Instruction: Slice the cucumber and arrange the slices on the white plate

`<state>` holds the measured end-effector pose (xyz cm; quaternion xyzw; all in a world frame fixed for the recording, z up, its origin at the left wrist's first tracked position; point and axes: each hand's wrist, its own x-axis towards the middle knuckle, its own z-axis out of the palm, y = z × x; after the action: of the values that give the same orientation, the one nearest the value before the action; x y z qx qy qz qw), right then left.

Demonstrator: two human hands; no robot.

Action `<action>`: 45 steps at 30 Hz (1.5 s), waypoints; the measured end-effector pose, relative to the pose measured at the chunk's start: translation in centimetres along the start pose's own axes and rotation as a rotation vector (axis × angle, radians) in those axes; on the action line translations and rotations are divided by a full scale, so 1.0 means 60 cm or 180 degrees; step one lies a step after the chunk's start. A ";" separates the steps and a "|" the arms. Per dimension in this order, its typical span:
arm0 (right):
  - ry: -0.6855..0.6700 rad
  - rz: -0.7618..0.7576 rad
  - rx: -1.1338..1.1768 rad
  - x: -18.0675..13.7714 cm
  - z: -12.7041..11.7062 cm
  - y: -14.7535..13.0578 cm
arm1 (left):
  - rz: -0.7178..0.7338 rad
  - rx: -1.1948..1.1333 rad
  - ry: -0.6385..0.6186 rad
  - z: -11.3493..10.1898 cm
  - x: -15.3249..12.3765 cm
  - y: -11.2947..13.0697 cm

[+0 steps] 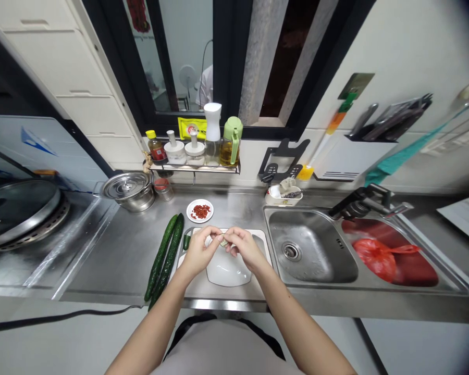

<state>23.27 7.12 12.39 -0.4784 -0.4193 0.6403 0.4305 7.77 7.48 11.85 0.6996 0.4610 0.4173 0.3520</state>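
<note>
A dark-framed window (232, 62) fills the far middle, its left part showing a lit, pale space beyond; white panelled fronts (42, 62) with recessed grips line the far left; a pale wall (410, 52) stands at far right; the steel tabletop (109, 255) catches soft reflections.

Held piece (224, 242) — too small, indistinct.

Shelf (195, 169) bears a yellow-capped bottle (157, 149), two white-lidded jars (175, 154) and a green-topped oil jug (230, 148), all upright. Lidded steel pot (136, 197) stands on the counter (101, 255). Right sink basin (416, 272) contains a red plastic bag (375, 259).
</note>
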 end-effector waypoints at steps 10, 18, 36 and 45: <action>0.0001 -0.0370 -0.0566 0.004 0.001 0.005 | -0.0158 -0.0334 -0.0191 -0.002 0.000 -0.010; -0.0014 0.0336 0.0058 0.006 0.004 0.003 | 0.0276 0.0212 -0.0279 -0.009 -0.002 -0.013; -0.0163 0.1176 0.0574 0.010 -0.007 0.026 | 0.1122 0.1427 -0.0140 -0.004 -0.015 -0.039; 0.0174 0.0503 0.0371 0.005 -0.008 0.052 | -0.0904 -0.0692 0.0271 0.041 -0.052 -0.064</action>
<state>23.20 6.58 9.24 -0.5013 -0.3304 0.6823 0.4171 7.96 5.55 6.68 0.5670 0.5217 0.4400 0.4611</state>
